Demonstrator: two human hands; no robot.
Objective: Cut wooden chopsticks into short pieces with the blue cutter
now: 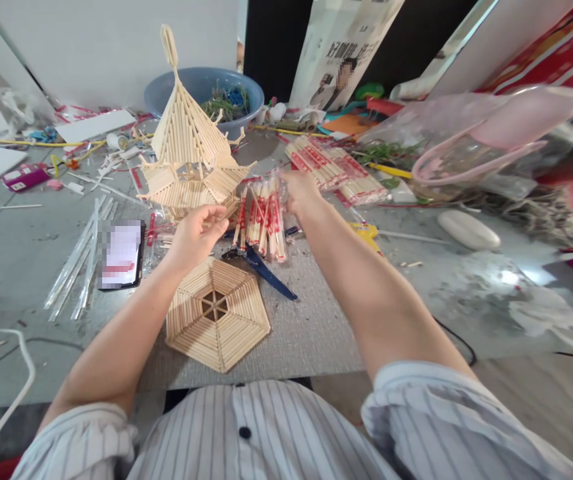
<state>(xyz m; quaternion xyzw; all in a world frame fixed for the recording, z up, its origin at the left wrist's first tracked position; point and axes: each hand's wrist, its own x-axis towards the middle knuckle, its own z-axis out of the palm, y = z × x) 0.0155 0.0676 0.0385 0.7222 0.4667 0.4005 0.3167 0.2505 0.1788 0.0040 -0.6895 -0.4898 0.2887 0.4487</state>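
Note:
My right hand [297,189] is closed at the far end of a clear plastic pack of chopsticks [266,220] with red-printed paper sleeves; its fingertips are partly hidden. To the left, my left hand [200,230] hovers with fingers curved and thumb apart, nothing visible between them. Just behind it stands a pavilion-like model [189,147] built of wooden sticks, with a pointed roof. A flat hexagonal stick panel [219,317] with an open spoked centre lies below my hands. Beside this panel is a dark blue-handled tool [269,272], partly under the pack.
Clear glue sticks [79,260] and a phone [121,255] lie at the left. More chopstick packs [334,167], a yellow tool [365,233] and a white oval object [469,229] are to the right. Behind the model sits a blue basin [251,87].

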